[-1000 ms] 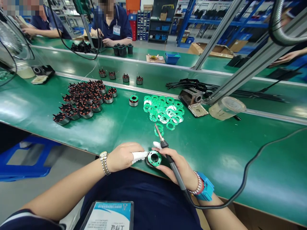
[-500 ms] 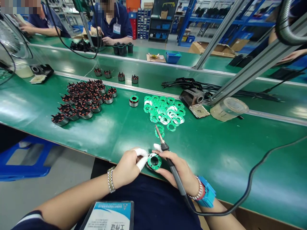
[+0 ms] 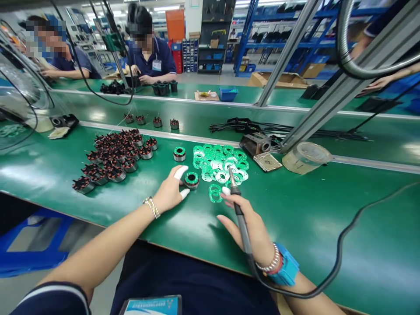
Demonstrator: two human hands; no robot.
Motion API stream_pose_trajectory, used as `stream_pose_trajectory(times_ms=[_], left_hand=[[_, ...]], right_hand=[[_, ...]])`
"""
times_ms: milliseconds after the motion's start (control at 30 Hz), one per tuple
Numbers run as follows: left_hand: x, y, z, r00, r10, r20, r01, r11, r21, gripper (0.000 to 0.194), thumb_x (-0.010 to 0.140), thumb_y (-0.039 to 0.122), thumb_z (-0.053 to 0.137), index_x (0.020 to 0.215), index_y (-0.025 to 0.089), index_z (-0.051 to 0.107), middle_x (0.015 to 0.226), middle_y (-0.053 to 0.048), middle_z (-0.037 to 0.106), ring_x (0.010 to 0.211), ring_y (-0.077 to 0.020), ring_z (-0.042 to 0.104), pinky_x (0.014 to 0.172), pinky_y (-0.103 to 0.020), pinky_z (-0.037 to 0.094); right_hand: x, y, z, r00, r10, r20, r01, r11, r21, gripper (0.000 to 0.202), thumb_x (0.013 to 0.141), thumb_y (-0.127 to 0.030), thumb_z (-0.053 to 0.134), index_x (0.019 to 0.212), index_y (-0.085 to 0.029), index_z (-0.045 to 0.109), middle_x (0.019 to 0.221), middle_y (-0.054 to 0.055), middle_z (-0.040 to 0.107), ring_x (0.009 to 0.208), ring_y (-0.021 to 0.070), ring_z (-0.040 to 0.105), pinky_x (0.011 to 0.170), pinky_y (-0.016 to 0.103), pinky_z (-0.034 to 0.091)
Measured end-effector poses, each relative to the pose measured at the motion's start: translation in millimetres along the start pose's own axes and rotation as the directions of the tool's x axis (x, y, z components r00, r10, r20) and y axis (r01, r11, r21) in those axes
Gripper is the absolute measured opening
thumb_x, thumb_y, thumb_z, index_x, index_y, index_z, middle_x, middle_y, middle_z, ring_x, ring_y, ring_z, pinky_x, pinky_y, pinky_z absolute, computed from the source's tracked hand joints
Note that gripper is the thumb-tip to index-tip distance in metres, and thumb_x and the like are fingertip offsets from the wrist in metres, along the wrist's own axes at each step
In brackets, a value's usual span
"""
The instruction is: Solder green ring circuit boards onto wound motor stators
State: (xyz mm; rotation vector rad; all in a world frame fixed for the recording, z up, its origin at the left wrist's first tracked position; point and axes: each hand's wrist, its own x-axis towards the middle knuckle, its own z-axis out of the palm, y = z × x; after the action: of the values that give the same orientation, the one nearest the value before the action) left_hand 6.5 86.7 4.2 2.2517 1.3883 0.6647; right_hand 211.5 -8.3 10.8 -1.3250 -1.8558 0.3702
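My left hand (image 3: 169, 190), with white covers on thumb and forefinger, is open, its fingertips spread just left of a motor stator (image 3: 191, 180). That stator stands upright on the green bench with a green ring-shaped circuit board on top. A second stator topped by a green board (image 3: 179, 153) stands a little behind it. In my right hand (image 3: 251, 223) is a soldering iron (image 3: 242, 223), its tip pointing up and away over the pile of ring boards (image 3: 221, 164). My right fingertips are beside a few loose ring boards (image 3: 215, 193) at the near side of the pile.
Bare stators (image 3: 114, 153) crowd the left of the bench (image 3: 157, 267). Several more line the back. At right are a soldering iron stand (image 3: 257, 143), a sponge (image 3: 267, 162), and a round tub (image 3: 306, 157). A metal post and black cables rise behind. Co-workers sit across the bench.
My left hand has moved forward and let go of the stator, which now stands on the bench. My right hand has drawn off it and moved forward with the soldering iron.
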Motion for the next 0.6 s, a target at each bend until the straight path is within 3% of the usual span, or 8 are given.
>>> stream_pose_trajectory(times_ms=[100, 267, 367, 500, 600], left_hand=[[35, 1, -6.5, 0.994, 0.069, 0.088, -0.090, 0.960, 0.264, 0.069, 0.067, 0.031, 0.067, 0.127, 0.024, 0.034, 0.135, -0.010, 0.032, 0.104, -0.0264, 0.052, 0.086, -0.039, 0.047], [58, 7, 1.6, 0.987, 0.074, 0.145, -0.143, 0.817, 0.559, 0.027, 0.084, 0.023, 0.044, 0.109, 0.024, 0.054, 0.112, -0.007, 0.054, 0.098, -0.0240, 0.052, 0.081, -0.037, 0.047], [61, -4, -1.0, 0.992, 0.045, 0.120, -0.110, 0.778, 0.619, 0.028, 0.085, 0.021, 0.040, 0.109, 0.023, 0.054, 0.106, -0.008, 0.057, 0.092, -0.0242, 0.054, 0.076, -0.036, 0.049], [72, -24, -15.6, 0.998, 0.028, 0.063, -0.061, 0.782, 0.620, 0.036, 0.081, 0.030, 0.047, 0.117, 0.022, 0.047, 0.126, -0.011, 0.044, 0.101, -0.0274, 0.053, 0.073, -0.036, 0.049], [88, -34, -25.8, 0.992, -0.026, 0.123, -0.048, 0.827, 0.559, 0.048, 0.074, 0.041, 0.055, 0.117, 0.023, 0.044, 0.127, -0.011, 0.043, 0.094, -0.0275, 0.058, 0.070, -0.036, 0.050]], right_hand=[[2, 12, -13, 0.997, 0.074, -0.027, -0.074, 0.997, -0.004, 0.034, 0.082, -0.030, 0.052, 0.112, -0.022, 0.039, 0.105, 0.009, 0.061, 0.085, 0.0196, 0.066, 0.072, 0.031, 0.054], [8, 33, -37, 0.994, 0.070, -0.085, -0.078, 0.993, -0.088, 0.033, 0.083, -0.034, 0.050, 0.112, -0.022, 0.040, 0.102, 0.009, 0.062, 0.083, 0.0190, 0.066, 0.069, 0.029, 0.054], [16, 58, -64, 0.979, 0.057, -0.196, -0.101, 0.969, -0.225, 0.033, 0.083, -0.038, 0.049, 0.111, -0.020, 0.043, 0.097, 0.010, 0.063, 0.078, 0.0188, 0.066, 0.064, 0.027, 0.054], [32, 107, -102, 0.933, 0.007, -0.360, -0.177, 0.879, -0.443, 0.033, 0.083, -0.042, 0.047, 0.104, -0.018, 0.049, 0.087, 0.009, 0.064, 0.070, 0.0194, 0.065, 0.061, 0.029, 0.052], [43, 138, -118, 0.906, -0.018, -0.422, -0.242, 0.797, -0.553, 0.033, 0.085, -0.046, 0.038, 0.091, -0.018, 0.054, 0.077, 0.008, 0.064, 0.067, 0.0203, 0.063, 0.060, 0.031, 0.050]])
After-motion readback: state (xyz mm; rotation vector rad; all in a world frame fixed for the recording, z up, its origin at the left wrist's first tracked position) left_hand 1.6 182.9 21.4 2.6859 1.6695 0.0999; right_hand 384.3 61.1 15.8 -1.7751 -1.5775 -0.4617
